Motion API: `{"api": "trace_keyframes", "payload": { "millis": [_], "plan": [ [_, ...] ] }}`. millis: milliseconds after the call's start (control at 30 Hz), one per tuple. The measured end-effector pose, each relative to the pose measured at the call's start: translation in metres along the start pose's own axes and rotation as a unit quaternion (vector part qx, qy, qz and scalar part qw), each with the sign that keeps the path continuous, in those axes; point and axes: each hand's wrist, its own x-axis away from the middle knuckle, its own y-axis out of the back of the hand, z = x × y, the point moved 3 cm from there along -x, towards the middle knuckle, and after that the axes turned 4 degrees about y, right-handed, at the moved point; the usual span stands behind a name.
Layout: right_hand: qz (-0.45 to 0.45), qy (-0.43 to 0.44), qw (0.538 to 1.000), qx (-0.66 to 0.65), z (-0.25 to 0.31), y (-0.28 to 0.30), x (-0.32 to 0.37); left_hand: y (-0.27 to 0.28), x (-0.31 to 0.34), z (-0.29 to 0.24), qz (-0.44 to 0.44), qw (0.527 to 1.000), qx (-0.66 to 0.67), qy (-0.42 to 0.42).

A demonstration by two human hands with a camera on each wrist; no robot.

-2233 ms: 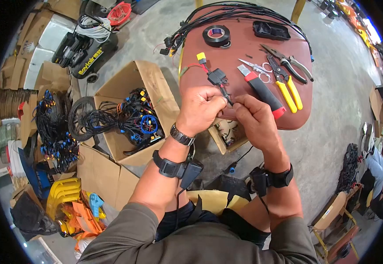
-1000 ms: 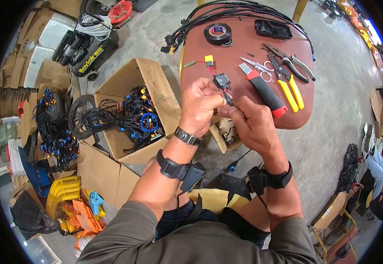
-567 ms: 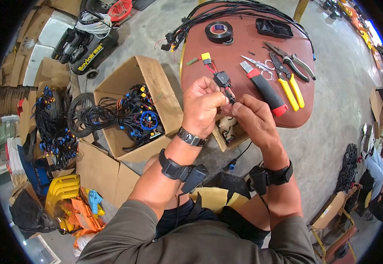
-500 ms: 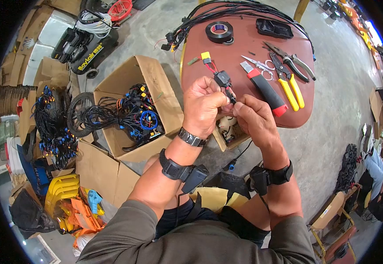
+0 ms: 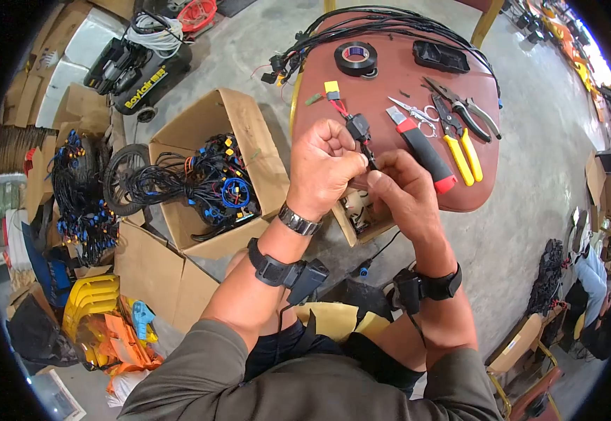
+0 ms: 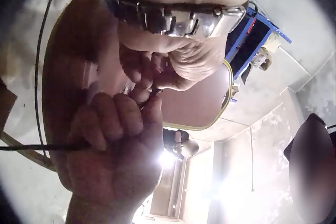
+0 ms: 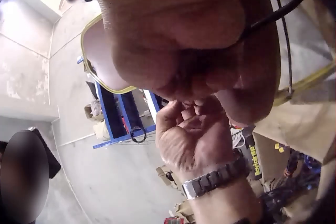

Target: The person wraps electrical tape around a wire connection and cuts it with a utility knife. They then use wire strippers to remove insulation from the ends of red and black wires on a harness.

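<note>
Wire lead (image 5: pixel 359 128), with a black in-line housing and a yellow plug (image 5: pixel 331 89), is held just above the near part of the padded brown seat (image 5: pixel 379 88). The left hand (image 5: pixel 319 168) pinches it below the housing; the right hand (image 5: pixel 407 188) pinches its lower end, fingers curled round it, and a dark cable (image 6: pixel 44 147) runs out of that fist.

On the seat, a black tray (image 5: pixel 441 56) lies near the tape roll (image 5: pixel 344 67); its dark inside is hard to read. The red-and-black knife (image 5: pixel 421 149), scissors (image 5: pixel 412 109), yellow-handled tool (image 5: pixel 462 151) and pliers (image 5: pixel 468 111) lie to the right.

The open cardboard box (image 5: pixel 253 137) holds bundled black cables with yellow and blue connectors. A small box (image 5: pixel 343 224), partly hidden by the hands and seat, holds pale pieces too small to tell. The fingertips' contact is shadowed in both wrist views.
</note>
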Motion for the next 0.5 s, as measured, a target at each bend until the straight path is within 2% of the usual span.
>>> {"api": "trace_keyframes", "payload": {
  "millis": [67, 100, 200, 300, 400, 500],
  "plan": [
    [-0.034, 0.051, 0.998, 0.015, 0.003, 0.000, -0.003, 0.002, 0.002, -0.002, 0.008, 0.998, -0.058, -0.007],
    [-0.033, 0.094, 0.994, 0.049, 0.003, 0.003, -0.005, 0.000, 0.003, -0.002, 0.017, 0.999, -0.042, 0.000],
    [0.011, 0.100, 0.990, 0.096, 0.015, 0.012, -0.004, -0.005, 0.004, -0.002, 0.049, 0.999, -0.019, 0.012],
    [0.005, 0.102, 0.982, 0.158, 0.025, 0.014, 0.000, -0.004, 0.002, -0.001, 0.070, 0.997, -0.029, 0.008],
    [0.000, 0.115, 0.983, 0.143, 0.027, 0.013, 0.000, -0.006, 0.003, 0.001, 0.063, 0.998, -0.009, 0.014],
    [0.006, 0.111, 0.992, 0.067, 0.018, 0.014, -0.001, -0.009, 0.005, 0.004, 0.036, 0.999, 0.010, 0.019]
  ]
}}
